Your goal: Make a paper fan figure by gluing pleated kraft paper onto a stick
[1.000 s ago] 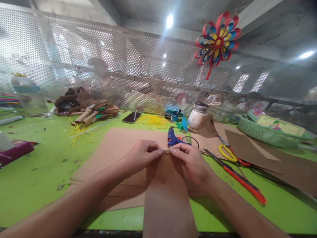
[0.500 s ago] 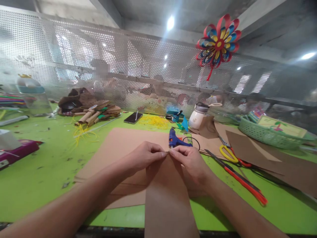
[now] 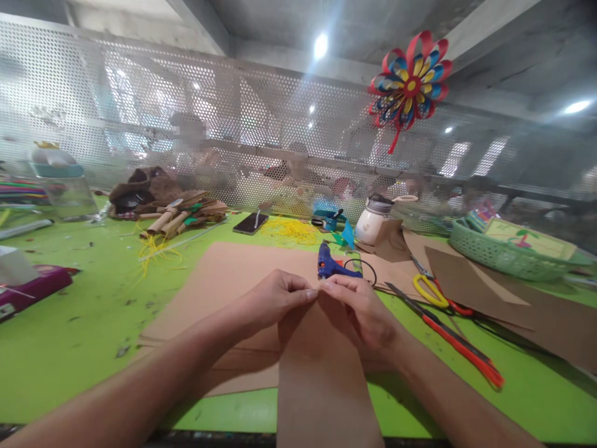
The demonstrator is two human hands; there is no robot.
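A strip of brown kraft paper (image 3: 324, 379) runs from the table's front edge up to my fingertips. My left hand (image 3: 275, 298) pinches its far end between thumb and fingers, and my right hand (image 3: 361, 305) pinches the same end right beside it, so the tips almost meet. The paper bends upward at that pinched end. Beneath the hands lie larger brown paper sheets (image 3: 219, 280), flat and stacked. Just beyond the fingertips rests a blue glue gun (image 3: 330, 264), its nozzle end close to my right hand.
Scissors (image 3: 431, 291) and a red-handled cutter (image 3: 459, 342) lie at the right, near dark brown paper (image 3: 550, 317) and a green basket (image 3: 506, 252). Farther back are a white bottle (image 3: 370, 223), a phone (image 3: 250, 223), yellow shreds (image 3: 296, 230) and rolled paper pieces (image 3: 180, 214).
Both hands keep pinching the paper's far end. The strip's near part has shifted slightly to the right, and the fingers have moved a little with it.
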